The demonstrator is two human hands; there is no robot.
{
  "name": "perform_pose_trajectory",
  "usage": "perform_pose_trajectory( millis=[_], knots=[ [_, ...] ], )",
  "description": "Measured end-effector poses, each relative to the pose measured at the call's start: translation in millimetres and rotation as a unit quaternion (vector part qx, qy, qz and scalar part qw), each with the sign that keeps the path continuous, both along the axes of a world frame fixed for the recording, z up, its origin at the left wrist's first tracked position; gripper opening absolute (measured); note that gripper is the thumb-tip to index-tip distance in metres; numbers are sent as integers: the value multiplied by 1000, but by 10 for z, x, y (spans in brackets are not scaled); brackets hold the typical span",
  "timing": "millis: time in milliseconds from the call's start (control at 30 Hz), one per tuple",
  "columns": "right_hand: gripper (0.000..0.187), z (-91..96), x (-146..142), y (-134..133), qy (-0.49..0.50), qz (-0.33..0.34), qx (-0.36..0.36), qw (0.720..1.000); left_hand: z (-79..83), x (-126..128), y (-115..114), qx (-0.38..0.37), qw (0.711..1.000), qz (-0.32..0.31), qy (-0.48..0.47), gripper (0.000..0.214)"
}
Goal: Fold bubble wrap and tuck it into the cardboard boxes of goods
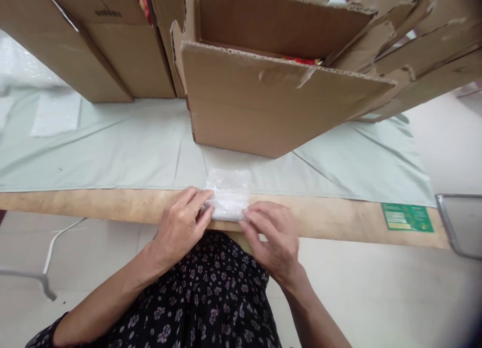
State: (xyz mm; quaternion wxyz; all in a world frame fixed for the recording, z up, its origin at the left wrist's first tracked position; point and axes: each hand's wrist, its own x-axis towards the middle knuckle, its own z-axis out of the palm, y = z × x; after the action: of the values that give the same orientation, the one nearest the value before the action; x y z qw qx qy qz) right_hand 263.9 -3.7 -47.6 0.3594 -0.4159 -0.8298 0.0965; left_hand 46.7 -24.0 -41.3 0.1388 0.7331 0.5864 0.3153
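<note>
A small, flat piece of clear bubble wrap lies at the table's front edge, partly on the pale green cloth and partly on bare wood. My left hand pinches its left side between thumb and fingers. At its lower right corner, my right hand closes thumb and fingertips on the edge. Whether anything is wrapped inside the bubble wrap I cannot tell.
Open cardboard boxes stand just beyond the wrap, with red items partly visible inside. More bubble wrap lies at the far left on the green cloth. A green printed card sits on the wooden edge at right, near a metal frame.
</note>
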Motion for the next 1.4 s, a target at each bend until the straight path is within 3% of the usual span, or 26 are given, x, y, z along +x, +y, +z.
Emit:
perform_pose_trajectory(
  millis=[100,233,300,433,500,633,700,767,867,933,1000,1133,1200,1300,1400],
  knots=[
    [14,-27,-18,3,-63,42,-17,997,-11,-15,-50,34,999,-9,10,26],
    [12,-17,-55,75,-29,54,-63,996,-1,-68,-91,45,996,-75,20,17],
    [10,1,-72,118,-17,48,-81,995,-1,-72,-31,36,996,-75,17,15],
    [18,28,-107,171,-47,-29,-15,998,-43,-33,206,34,998,-8,56,16],
    [19,27,-122,189,-83,-17,6,996,-65,-20,277,41,997,29,60,19],
    [17,5,-152,245,-104,0,-20,994,-26,-19,147,19,993,82,-87,26],
    [16,4,-178,258,-37,-18,-39,998,38,-8,9,-53,970,124,-202,29],
    [16,18,-213,234,38,-14,-77,996,107,23,-94,-161,928,143,-303,33],
    [15,49,-236,142,98,37,-150,983,177,94,-121,-280,853,113,-426,33],
    [11,71,-190,83,102,61,-179,977,194,134,-79,-294,834,91,-459,26],
    [13,106,-92,56,98,65,-193,974,195,165,-28,-268,862,69,-425,19],
    [55,257,111,106,97,87,-224,966,174,241,40,-159,942,-35,-293,18],
    [47,347,146,170,94,108,-227,963,174,286,69,-122,953,-90,-262,16],
    [17,466,149,299,97,109,-205,968,250,297,152,-88,961,-135,-226,13],
    [10,613,206,438,90,91,-189,974,473,190,352,6,982,-117,-150,33]
  ],
)
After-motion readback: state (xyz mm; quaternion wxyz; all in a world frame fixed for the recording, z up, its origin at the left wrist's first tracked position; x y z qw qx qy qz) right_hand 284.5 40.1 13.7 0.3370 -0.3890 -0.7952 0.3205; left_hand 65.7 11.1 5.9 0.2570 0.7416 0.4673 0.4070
